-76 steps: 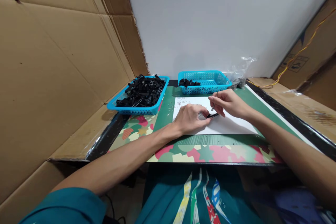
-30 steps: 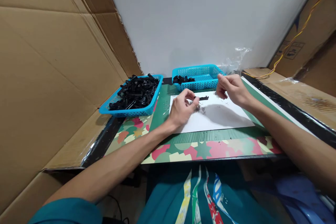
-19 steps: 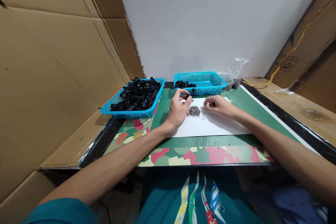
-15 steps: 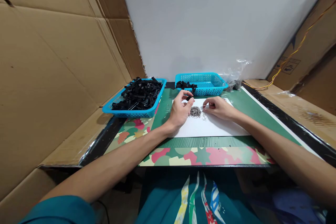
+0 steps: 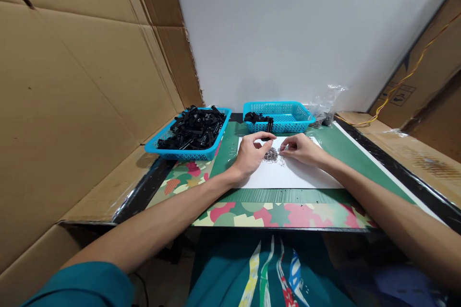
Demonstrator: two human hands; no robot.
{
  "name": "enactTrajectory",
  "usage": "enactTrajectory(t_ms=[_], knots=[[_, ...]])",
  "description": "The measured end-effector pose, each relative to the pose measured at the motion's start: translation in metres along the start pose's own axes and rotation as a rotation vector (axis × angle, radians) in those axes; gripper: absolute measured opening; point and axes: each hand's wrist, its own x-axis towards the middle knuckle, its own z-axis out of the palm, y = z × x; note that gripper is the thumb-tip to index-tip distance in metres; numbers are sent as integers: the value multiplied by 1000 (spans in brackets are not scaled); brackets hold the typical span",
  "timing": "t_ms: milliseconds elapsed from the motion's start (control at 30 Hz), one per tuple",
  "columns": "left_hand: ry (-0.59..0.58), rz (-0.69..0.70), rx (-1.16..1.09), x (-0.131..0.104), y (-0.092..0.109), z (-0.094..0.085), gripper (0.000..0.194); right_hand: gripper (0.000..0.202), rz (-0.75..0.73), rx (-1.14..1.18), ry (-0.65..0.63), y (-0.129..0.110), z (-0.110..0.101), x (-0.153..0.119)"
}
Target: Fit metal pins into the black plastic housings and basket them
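Note:
My left hand [image 5: 251, 153] is closed, thumb and fingers pinched around a small black plastic part [image 5: 266, 139] that they mostly cover. Facing it, my right hand [image 5: 301, 148] is closed in a pinch on a thin, pale metal piece [image 5: 284, 146], too small to make out fully. Between the hands, a pile of tiny metal pieces [image 5: 271, 155] lies on a white sheet [image 5: 288, 177], with a few scattered at its right side. The two hands are a short gap apart.
A blue basket [image 5: 180, 154] heaped with black plastic parts [image 5: 198, 127] stands at left. Behind the hands, another blue basket [image 5: 293, 127] holds several black parts at its left end. Clear plastic bags [image 5: 326, 110] sit beside it. Cardboard walls [image 5: 90, 81] flank the table.
My left hand has moved slightly right, nearer the pile and my right hand, its fingers now reaching further over the black part. My right hand is nearly still. The view has shifted slightly.

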Motion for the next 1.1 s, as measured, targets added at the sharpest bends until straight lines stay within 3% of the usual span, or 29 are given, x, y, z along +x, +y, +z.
enactTrajectory(t_ms=[633, 933, 1100], knots=[[-53, -1, 9, -4, 2, 1, 18, 26, 62, 29, -18, 7, -10, 0], [-80, 66, 51, -3, -3, 1, 19, 28, 66, 178, -113, 23, -9, 3], [-86, 89, 73, -3, -4, 1, 18, 33, 77, 253, -94, 18, -13, 0]])
